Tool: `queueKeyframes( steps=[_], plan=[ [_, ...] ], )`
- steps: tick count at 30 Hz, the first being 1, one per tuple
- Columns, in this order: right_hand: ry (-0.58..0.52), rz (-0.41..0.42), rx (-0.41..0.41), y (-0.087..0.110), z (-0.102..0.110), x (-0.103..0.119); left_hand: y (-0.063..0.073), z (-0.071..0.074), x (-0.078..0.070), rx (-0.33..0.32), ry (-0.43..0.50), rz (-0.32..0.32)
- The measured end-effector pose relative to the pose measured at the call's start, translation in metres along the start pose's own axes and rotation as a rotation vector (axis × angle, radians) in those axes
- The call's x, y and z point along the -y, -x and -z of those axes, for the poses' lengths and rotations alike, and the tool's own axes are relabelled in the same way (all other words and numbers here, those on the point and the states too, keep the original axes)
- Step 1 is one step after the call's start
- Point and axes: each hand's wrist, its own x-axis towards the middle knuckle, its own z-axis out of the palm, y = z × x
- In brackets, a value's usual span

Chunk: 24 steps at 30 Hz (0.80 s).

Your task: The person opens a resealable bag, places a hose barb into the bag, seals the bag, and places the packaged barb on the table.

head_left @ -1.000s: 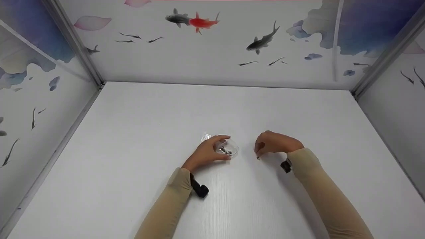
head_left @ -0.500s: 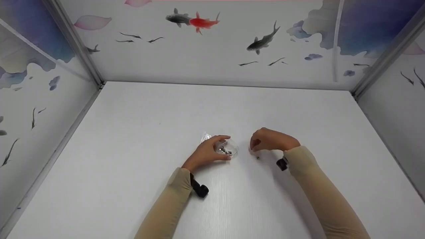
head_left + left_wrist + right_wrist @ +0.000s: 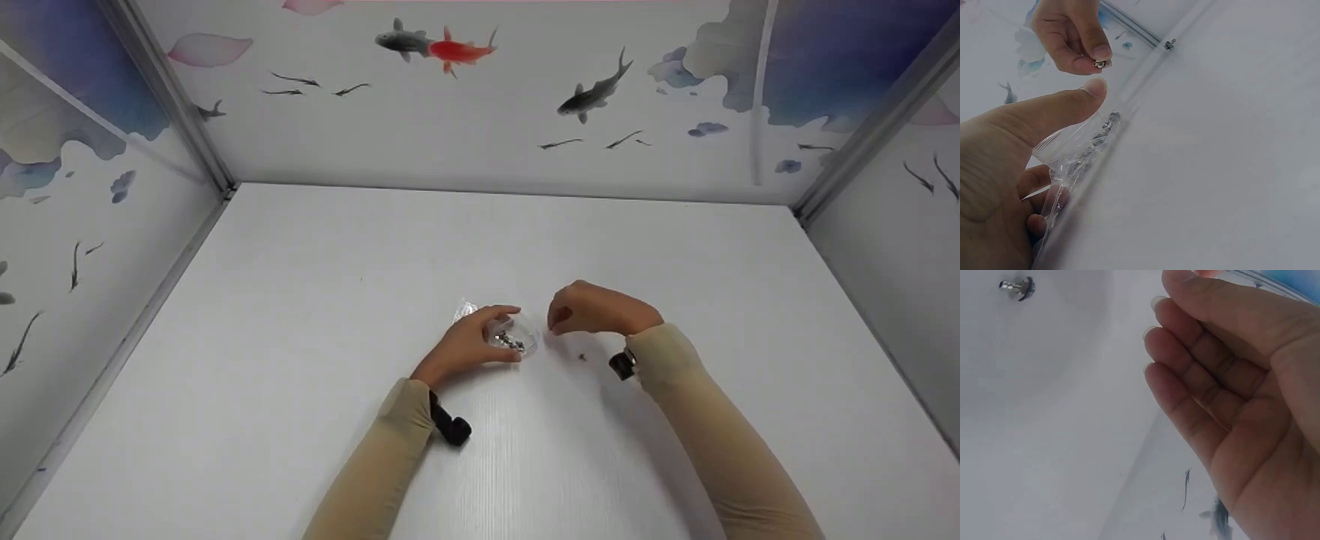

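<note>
My left hand (image 3: 469, 339) curves round a clear plastic bag (image 3: 529, 330), thumb and fingers spread at either side of its mouth. Several small metal fittings (image 3: 508, 342) lie inside the bag. To the right of the bag, my right hand (image 3: 596, 309) has its fingertips close to the mouth. The left wrist view shows thumb and finger pinching one small metal fitting (image 3: 1100, 64). Another barbed hose fitting (image 3: 1017, 288), with a dark ring, lies on the table below my right hand.
The white tabletop (image 3: 337, 255) is bounded by printed panels (image 3: 510, 150) at the back and both sides. Metal frame posts (image 3: 180, 97) stand at the corners. Each wrist carries a black camera (image 3: 454, 431).
My right hand has moved left and slightly away from me, toward the bag, leaving the fitting on the table in plain sight. My left hand and the bag have stayed put.
</note>
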Motion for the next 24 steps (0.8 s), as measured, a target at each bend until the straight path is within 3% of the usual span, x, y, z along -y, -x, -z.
queueKeyframes(
  steps=[24],
  plan=[
    [-0.004,0.126,-0.04,-0.022,-0.006,0.017,0.001,0.0,-0.001,0.008,0.018,0.015]
  ],
)
